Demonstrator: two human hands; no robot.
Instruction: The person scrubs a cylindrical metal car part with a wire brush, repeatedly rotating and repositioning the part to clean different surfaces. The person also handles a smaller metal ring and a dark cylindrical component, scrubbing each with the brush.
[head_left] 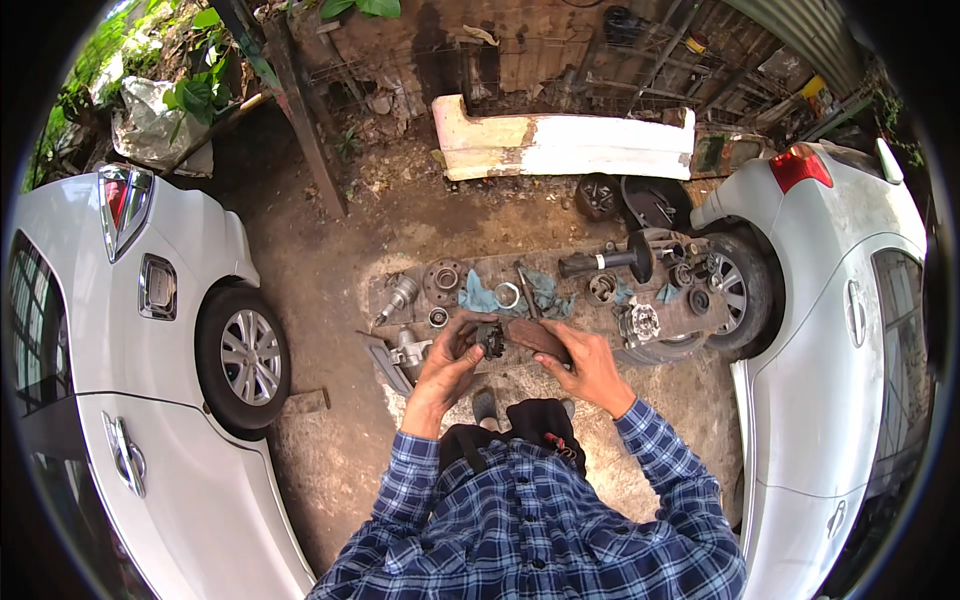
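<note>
In front of my waist, my left hand (446, 368) is closed round a small dark metal part (490, 338) with an uneven, knobbly outline. My right hand (580, 368) grips a rust-brown flat piece (533, 337) from its right side, thumb below. The two held things are side by side, very close; I cannot tell whether they touch. Just beyond my hands, a board (455, 325) on the ground bears car parts. A blue rag (478, 294), a pale metal ring (507, 295) and a dark rod-like tool (526, 290) lie on it.
A black shock absorber (606, 262) lies at the board's far right, near a silver metal housing (641, 322). At left are a flanged hub (443, 281) and a jointed shaft (400, 298). Silver cars stand left (180, 430) and right (815, 400). Behind is a white bumper (590, 145).
</note>
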